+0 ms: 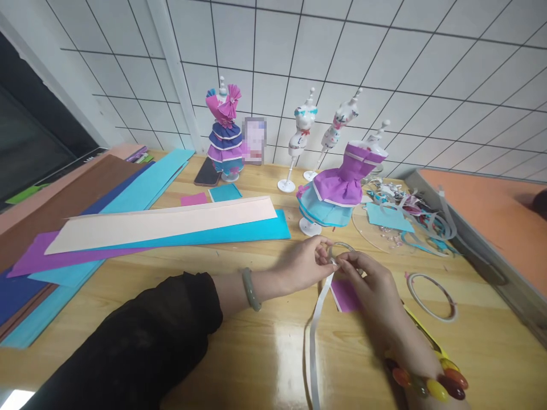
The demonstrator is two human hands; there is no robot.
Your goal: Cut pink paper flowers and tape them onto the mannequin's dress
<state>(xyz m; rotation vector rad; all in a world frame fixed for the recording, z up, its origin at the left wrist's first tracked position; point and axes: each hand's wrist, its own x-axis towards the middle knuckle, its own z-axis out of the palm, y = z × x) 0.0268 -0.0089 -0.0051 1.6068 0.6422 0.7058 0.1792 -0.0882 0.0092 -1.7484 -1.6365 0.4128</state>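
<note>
Both hands meet over the table, pinching the upper end of a narrow white strip (315,330) that hangs down toward the table's near edge. My left hand (305,265), with a green bangle on the wrist, has its thumb and forefinger closed on the strip. From the right, my right hand (371,279) pinches at the same spot; the fingers partly hide the strip's end. Beneath the hands lies a purple paper square (346,296), partly covered by my right hand. Just behind the fingers shows part of a tape ring (343,245).
A mini mannequin in a purple and blue paper dress (348,176) stands just beyond my hands. Farther back are another dressed mannequin (226,136) and two barer ones. Long paper sheets (171,222) cover the left. Scraps (388,216) and a tape roll (432,297) lie right.
</note>
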